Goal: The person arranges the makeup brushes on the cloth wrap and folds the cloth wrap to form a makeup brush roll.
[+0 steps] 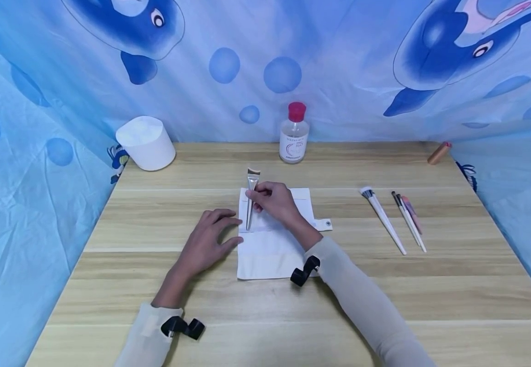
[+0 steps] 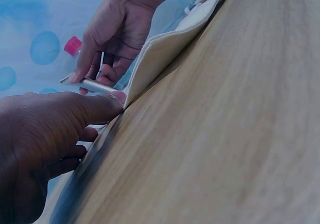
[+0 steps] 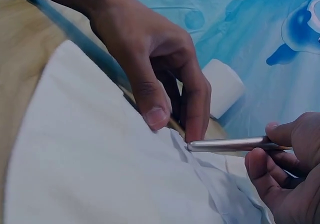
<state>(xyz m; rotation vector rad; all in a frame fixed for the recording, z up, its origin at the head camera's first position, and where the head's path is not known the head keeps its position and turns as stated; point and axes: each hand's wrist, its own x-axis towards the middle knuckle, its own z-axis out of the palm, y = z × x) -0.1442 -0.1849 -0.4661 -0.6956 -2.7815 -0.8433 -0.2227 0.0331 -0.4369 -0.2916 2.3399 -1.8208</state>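
My right hand (image 1: 274, 201) pinches a silver-handled makeup brush (image 1: 250, 199) between thumb and fingers. Its flat head points away from me, and the handle's tip is at the pocket edge of a white fabric brush pouch (image 1: 270, 255), as the right wrist view also shows the handle (image 3: 230, 144). The pouch lies unfolded on the table, with a snap tab (image 1: 323, 224) on its right. At the pouch's left edge is my left hand (image 1: 207, 242), thumb and index finger spread apart, their tips touching the fabric. In the left wrist view the left thumb (image 2: 107, 107) meets the pouch's edge.
Right of the pouch lie a large white-handled brush (image 1: 384, 221) and several slimmer brushes (image 1: 409, 219). Along the back stand a white paper roll (image 1: 152, 150) and a red-capped clear bottle (image 1: 294, 140). A brown tube (image 1: 439, 153) lies at the back right.
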